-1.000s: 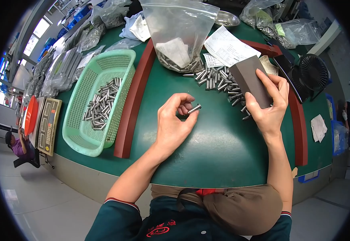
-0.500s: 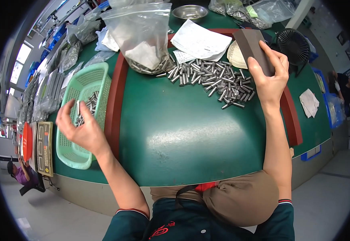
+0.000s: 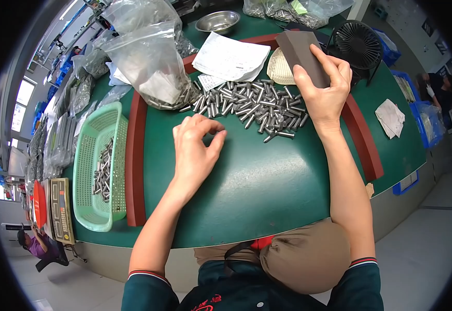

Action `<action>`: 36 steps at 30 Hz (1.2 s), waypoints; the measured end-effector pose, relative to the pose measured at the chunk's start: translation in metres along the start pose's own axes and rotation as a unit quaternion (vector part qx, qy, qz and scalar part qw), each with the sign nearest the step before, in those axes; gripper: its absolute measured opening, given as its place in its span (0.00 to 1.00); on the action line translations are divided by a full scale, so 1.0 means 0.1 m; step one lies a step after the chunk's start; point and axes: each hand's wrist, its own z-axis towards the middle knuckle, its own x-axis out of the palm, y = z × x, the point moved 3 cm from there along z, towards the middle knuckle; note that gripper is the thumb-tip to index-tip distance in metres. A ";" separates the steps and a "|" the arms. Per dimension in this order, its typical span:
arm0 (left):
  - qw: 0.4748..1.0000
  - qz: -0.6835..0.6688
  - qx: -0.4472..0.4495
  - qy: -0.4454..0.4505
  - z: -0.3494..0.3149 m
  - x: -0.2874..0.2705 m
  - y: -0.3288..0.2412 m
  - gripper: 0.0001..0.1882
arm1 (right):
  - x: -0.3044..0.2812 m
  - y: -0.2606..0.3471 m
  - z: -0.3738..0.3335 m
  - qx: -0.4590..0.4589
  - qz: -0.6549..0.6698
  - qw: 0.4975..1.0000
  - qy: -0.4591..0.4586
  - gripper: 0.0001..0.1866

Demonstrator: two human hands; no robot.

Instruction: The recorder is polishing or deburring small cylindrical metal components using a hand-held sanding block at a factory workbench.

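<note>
My right hand (image 3: 328, 101) grips a dark brown rectangular block (image 3: 301, 52), raised above the right end of a pile of short metal pins (image 3: 257, 106). My left hand (image 3: 195, 150) hovers over the green tabletop (image 3: 226, 207), just near side of the pile. Its fingers are bent, the thumb stands apart from them, and I see nothing between them. At the left, a pale green plastic basket (image 3: 82, 171) holds more metal pins (image 3: 103, 173).
Dark red rails (image 3: 135, 171) border the work area. Behind the pile stand a clear zip bag of pins (image 3: 156, 67), papers (image 3: 231, 56) and a metal bowl (image 3: 218, 20). A black fan (image 3: 358, 44) and a cloth (image 3: 390, 119) are at the right; a scale (image 3: 60, 210) is at the left.
My left hand has moved right, from above the basket to the tabletop before the pile. My right hand still holds the block. The whole view has shifted slightly.
</note>
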 end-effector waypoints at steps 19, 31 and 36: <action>0.998 0.045 0.037 0.007 0.28 0.38 -0.11 0.07 | 0.01 0.12 0.00 -0.019 0.002 1.000 0.017 0.26; 0.997 0.069 0.046 0.006 0.37 0.50 -0.17 0.08 | 0.02 0.15 -0.01 -0.031 0.004 0.999 0.021 0.26; 0.998 0.059 0.017 0.026 0.38 0.50 -0.16 0.07 | 0.02 0.17 -0.01 -0.031 0.004 0.999 0.024 0.27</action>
